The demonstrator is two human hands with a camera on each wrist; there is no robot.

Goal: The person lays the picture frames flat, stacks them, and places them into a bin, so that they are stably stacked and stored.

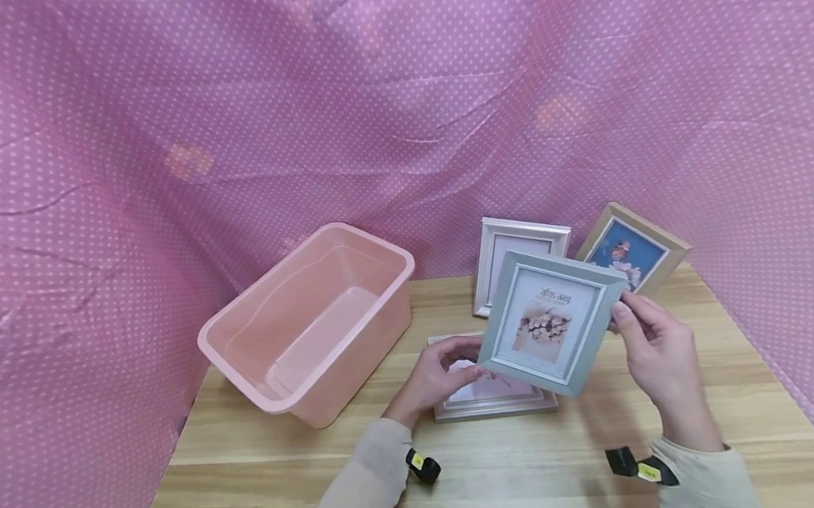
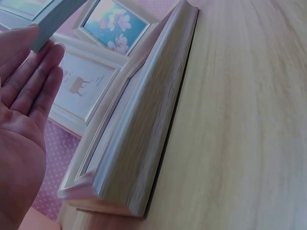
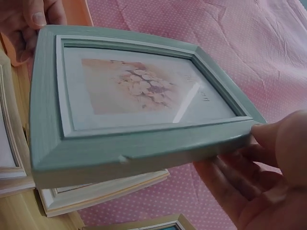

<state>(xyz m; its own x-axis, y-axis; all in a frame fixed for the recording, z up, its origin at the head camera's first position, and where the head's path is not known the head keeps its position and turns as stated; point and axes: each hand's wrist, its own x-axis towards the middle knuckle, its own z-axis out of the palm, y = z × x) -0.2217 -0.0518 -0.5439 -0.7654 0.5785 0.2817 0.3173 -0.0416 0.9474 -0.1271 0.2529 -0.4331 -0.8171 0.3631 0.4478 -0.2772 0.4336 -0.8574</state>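
Observation:
Both hands hold a pale green picture frame (image 1: 542,331) tilted above the table, its flower print facing up. My left hand (image 1: 433,381) pinches its lower left corner between thumb and fingers. At the frame's right edge, my right hand (image 1: 662,353) grips with the thumb on the front and fingers underneath, as the right wrist view shows. Beneath the green frame and close to my left hand, a whitish picture frame (image 1: 494,408) lies flat, partly covered. Its thick side (image 2: 144,115) fills the middle of the left wrist view.
A pink plastic bin (image 1: 359,369) stands at the left. Behind the held frame, a white picture frame (image 1: 483,272) and a tan one (image 1: 669,261) with a blue picture stand leaning back. Pink dotted cloth (image 1: 397,127) hangs around the wooden table (image 1: 252,473).

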